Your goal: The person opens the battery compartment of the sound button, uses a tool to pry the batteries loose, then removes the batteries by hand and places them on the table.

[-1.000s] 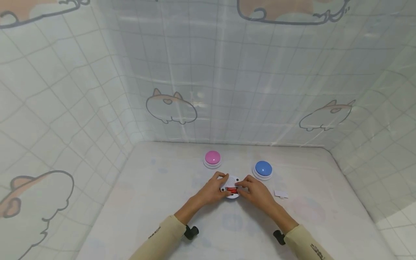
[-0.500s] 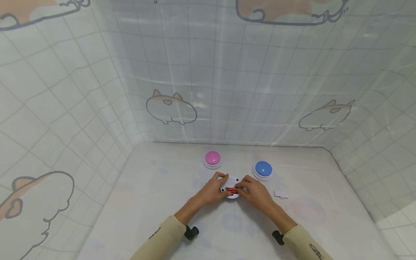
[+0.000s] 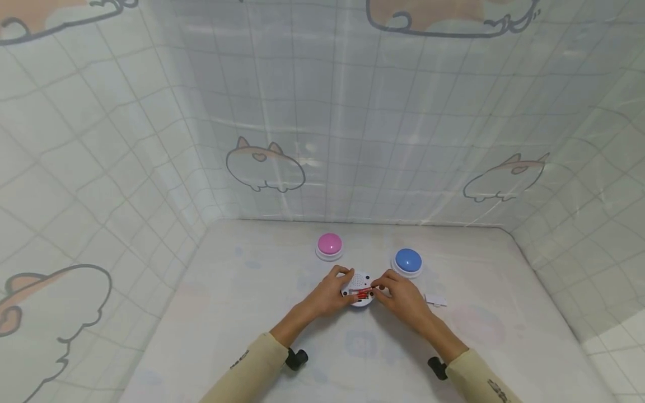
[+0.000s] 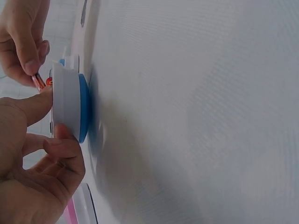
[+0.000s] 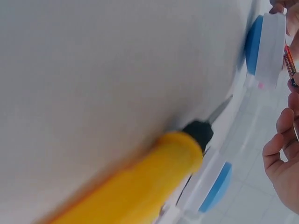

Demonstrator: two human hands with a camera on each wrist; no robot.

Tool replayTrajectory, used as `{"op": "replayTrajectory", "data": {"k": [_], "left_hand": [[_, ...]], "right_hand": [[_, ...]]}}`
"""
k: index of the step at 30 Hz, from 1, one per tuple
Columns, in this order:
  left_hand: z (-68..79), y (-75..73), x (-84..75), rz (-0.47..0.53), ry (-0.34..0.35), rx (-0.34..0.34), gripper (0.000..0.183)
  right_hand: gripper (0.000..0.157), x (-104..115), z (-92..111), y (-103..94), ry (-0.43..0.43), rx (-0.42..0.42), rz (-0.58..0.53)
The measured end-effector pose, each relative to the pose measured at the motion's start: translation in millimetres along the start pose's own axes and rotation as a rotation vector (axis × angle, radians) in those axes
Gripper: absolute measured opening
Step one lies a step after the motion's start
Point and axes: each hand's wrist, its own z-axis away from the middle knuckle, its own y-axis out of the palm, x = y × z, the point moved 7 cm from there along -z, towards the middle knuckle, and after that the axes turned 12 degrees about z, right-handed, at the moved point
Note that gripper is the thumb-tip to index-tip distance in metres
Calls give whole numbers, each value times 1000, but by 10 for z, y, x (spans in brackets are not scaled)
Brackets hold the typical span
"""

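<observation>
A round white push button (image 3: 359,281) lies upside down, its blue dome (image 4: 84,108) toward the table in the left wrist view. Speaker holes and a battery compartment with red batteries show on its upturned base. My left hand (image 3: 330,294) grips the button by its rim from the left, thumb at the compartment's edge. In my right hand (image 3: 401,296), finger and thumb pinch the end of a red battery (image 5: 289,60). This battery slants up out of the compartment, its other end still at the button. Another red battery (image 3: 361,295) sits lower in the compartment.
Behind stand a pink-domed button (image 3: 330,244) and a blue-domed one (image 3: 409,261). A small white cover (image 3: 435,300) lies right of my right hand. A yellow-handled screwdriver (image 5: 154,172) is on the table in the right wrist view. Tiled-pattern walls enclose the back and sides.
My right hand has shifted slightly right and pinches a battery, whose right end has risen out of the compartment. The left hand and the button have stayed in place.
</observation>
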Motion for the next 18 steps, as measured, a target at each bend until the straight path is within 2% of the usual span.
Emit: {"op": "replayTrajectory", "data": {"k": [7, 18], "left_hand": [[9, 10, 11, 7, -32, 9, 75], [9, 12, 42, 21, -57, 19, 75]], "right_hand": [[14, -178, 118, -109, 40, 9, -38], [13, -631, 430, -346, 102, -35, -43]]}}
